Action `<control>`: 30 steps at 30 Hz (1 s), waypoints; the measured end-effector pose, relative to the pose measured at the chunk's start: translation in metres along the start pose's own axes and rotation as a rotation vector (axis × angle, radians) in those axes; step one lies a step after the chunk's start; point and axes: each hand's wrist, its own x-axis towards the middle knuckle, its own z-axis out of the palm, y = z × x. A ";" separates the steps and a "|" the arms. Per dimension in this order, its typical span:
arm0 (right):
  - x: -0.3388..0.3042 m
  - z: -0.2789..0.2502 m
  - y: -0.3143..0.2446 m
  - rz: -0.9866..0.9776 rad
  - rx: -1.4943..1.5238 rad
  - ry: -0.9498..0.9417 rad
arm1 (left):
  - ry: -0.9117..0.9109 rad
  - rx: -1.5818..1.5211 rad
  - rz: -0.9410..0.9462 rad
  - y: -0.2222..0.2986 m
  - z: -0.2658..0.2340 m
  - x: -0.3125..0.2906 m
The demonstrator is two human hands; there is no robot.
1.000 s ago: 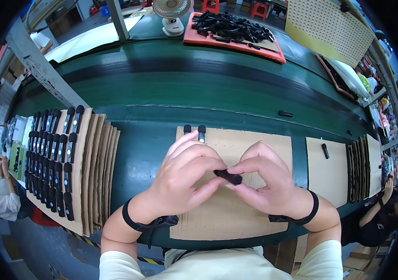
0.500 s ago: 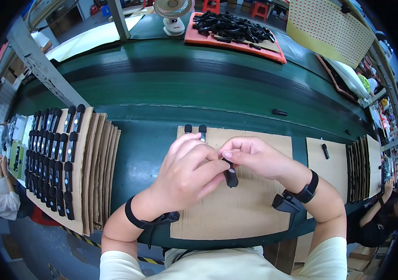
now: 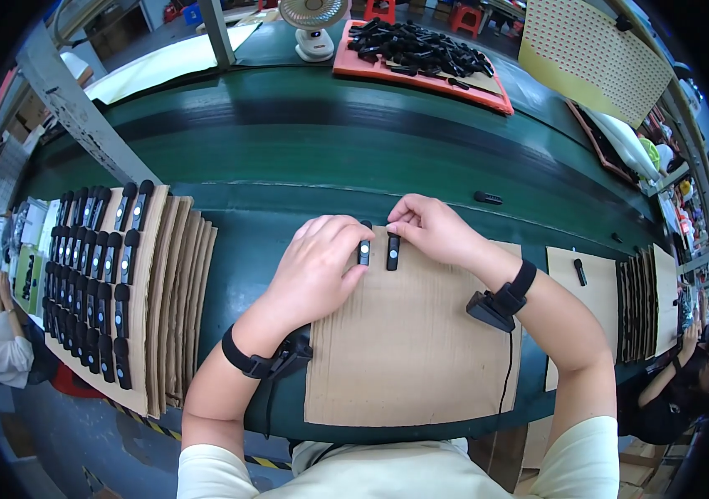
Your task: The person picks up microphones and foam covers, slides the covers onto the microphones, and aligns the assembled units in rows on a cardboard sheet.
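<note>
Side by side near the far edge of a cardboard sheet lie two small black microphones with foam caps. My right hand pinches the cap end of the right microphone. Just left of it is the other microphone, beside my left hand. The left thumb and index finger are curved and apart around that microphone's side, the index fingertip close against it. A third microphone seen before at the sheet's far left corner is hidden behind the left hand.
Stacked cardboard sheets with rows of microphones stand at left. A red tray of black parts and a fan are across the green bench. More cardboard is at right; co-workers sit at both sides.
Both hands have moved forward, away from my body. The microphone held between them near the sheet's middle now lies in the far row, its cap end in my right fingers.
</note>
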 end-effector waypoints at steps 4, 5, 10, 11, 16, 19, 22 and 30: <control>0.004 0.002 0.000 0.029 -0.059 0.021 | -0.010 -0.014 0.013 0.000 -0.001 0.000; 0.005 0.002 0.000 0.033 -0.075 0.031 | -0.009 -0.017 0.011 0.000 -0.001 0.000; 0.006 0.003 0.002 0.030 -0.133 0.046 | -0.009 -0.028 0.019 0.002 -0.002 0.001; 0.007 0.003 0.004 0.021 -0.124 0.052 | -0.010 -0.029 0.021 0.002 -0.002 0.002; 0.012 -0.006 0.024 -0.052 -0.211 0.157 | 0.006 -0.036 0.033 0.003 -0.003 0.001; 0.017 -0.029 0.050 -0.136 -0.412 0.295 | 0.017 -0.039 0.034 0.005 -0.004 0.002; 0.017 -0.055 0.080 -0.088 -0.658 0.420 | 0.052 -0.065 0.054 0.006 -0.003 0.002; 0.001 -0.081 0.093 0.237 -0.683 0.309 | 0.099 -0.173 0.019 0.005 -0.005 0.003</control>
